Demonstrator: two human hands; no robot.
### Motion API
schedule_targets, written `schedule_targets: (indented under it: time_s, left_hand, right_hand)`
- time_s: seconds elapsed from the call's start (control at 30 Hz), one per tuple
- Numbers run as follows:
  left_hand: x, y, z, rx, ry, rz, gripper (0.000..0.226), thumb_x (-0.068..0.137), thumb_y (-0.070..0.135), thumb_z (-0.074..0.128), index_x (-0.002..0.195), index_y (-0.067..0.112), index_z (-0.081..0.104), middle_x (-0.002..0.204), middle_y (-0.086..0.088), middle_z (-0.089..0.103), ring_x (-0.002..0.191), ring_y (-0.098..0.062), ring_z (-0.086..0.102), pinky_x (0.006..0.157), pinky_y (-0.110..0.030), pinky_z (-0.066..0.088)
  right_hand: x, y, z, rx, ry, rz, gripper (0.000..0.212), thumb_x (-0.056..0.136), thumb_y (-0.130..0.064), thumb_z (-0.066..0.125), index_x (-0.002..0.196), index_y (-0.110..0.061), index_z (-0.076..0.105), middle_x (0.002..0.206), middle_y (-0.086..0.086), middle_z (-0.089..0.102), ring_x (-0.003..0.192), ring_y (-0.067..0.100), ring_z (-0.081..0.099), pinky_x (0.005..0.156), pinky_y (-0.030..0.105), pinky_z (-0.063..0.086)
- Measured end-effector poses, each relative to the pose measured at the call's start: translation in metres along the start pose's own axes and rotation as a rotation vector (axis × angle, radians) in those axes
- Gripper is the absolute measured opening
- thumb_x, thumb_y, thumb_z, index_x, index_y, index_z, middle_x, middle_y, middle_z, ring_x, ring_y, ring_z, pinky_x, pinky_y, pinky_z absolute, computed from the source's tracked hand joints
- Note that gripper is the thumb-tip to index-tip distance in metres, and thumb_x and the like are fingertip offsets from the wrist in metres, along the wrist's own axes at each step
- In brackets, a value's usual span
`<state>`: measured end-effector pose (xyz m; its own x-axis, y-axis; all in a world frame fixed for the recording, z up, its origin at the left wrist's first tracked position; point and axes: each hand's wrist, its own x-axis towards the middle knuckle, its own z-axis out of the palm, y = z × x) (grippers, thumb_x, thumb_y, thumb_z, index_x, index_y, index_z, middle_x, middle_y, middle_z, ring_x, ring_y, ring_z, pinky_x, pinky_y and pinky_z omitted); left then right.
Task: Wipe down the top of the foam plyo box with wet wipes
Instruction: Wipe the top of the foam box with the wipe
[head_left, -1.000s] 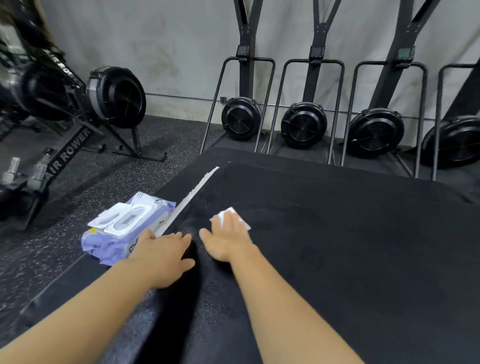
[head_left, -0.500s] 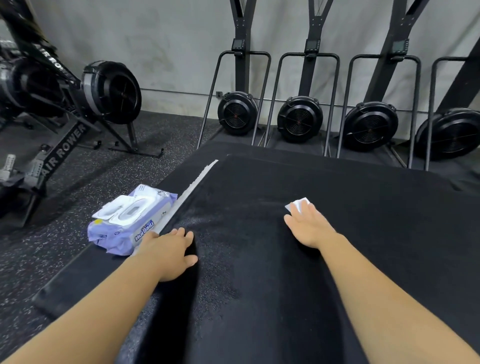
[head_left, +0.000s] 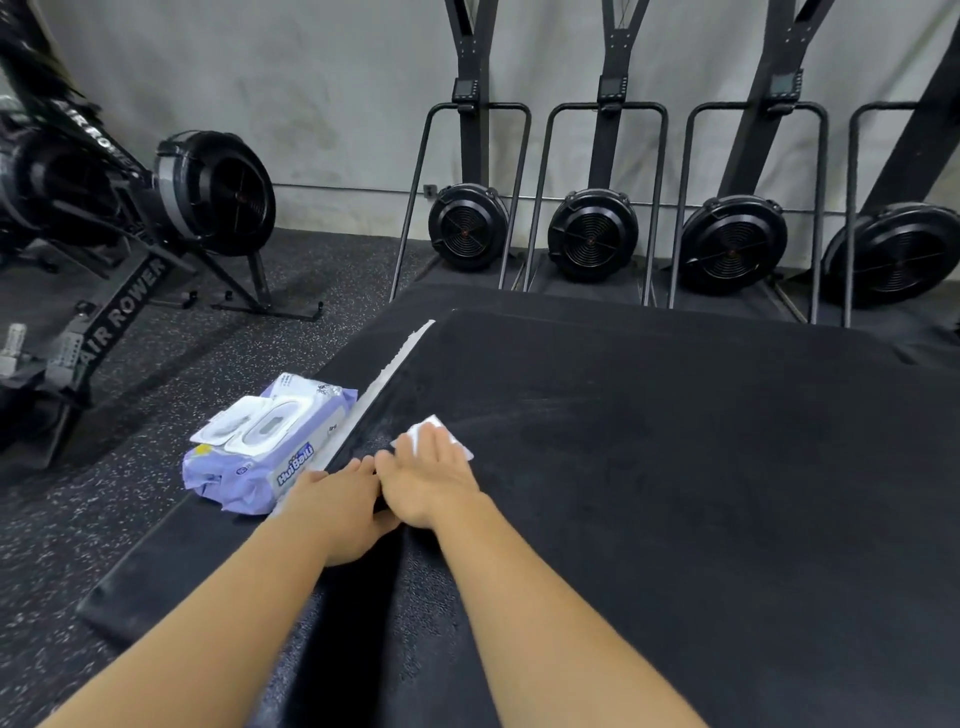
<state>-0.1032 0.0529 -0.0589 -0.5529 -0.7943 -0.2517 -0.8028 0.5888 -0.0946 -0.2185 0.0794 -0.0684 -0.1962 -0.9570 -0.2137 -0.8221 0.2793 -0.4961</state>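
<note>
Right hand (head_left: 431, 483), fingers flat, pins a limp, thin wet wipe (head_left: 435, 430) to the foam plyo box (head_left: 675, 467); left hand (head_left: 332, 512), seemingly relaxed and empty, rests at its edge.

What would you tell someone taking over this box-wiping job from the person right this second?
Left hand: open, resting flat on the plyo box at its left edge.
Right hand: open, pressing a wet wipe flat on the box top, right beside the left hand.
Wipes pack: on the lower black pad left of the box.
Done: faint wipe streaks show on the left-middle area.
Left: the right side and near end probably need wiping.
</note>
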Motion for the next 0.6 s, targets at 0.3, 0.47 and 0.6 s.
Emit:
schedule_targets:
  time_s: [0.3,0.47,0.6]
  left_hand:
    - [0.0,-0.002,-0.003,0.059,-0.073,0.002,0.066,0.1,0.053,0.03,0.155,0.025,0.006,0.163,0.003,0.008,0.148,-0.011,0.008,0.115,-0.04,0.016]
    - [0.0,-0.002,-0.004,0.066,-0.092,0.019,0.066,0.101,0.051,0.028,0.156,0.023,0.003,0.163,0.001,0.005,0.149,-0.012,0.005,0.116,-0.041,0.015]
    - [0.001,-0.004,-0.002,0.06,-0.08,0.033,0.066,0.101,0.052,0.028,0.156,0.022,0.003,0.163,0.0,0.004,0.149,-0.013,0.004,0.116,-0.041,0.014]
  right_hand:
    - [-0.031,0.049,-0.025,-0.021,0.11,0.068,0.045,0.102,-0.037,0.022,0.142,-0.023,0.039,0.145,-0.002,0.023,0.141,0.016,0.016,0.119,0.037,0.015]
    - [-0.062,0.109,-0.04,0.013,0.241,0.301,0.045,0.101,-0.039,0.024,0.144,-0.028,0.035,0.145,-0.004,0.023,0.138,0.018,0.021,0.119,0.039,0.019]
    - [-0.065,0.116,-0.042,-0.011,0.211,0.387,0.054,0.103,-0.04,0.02,0.153,-0.021,0.021,0.156,0.001,0.013,0.146,0.019,0.009,0.121,0.04,0.011]
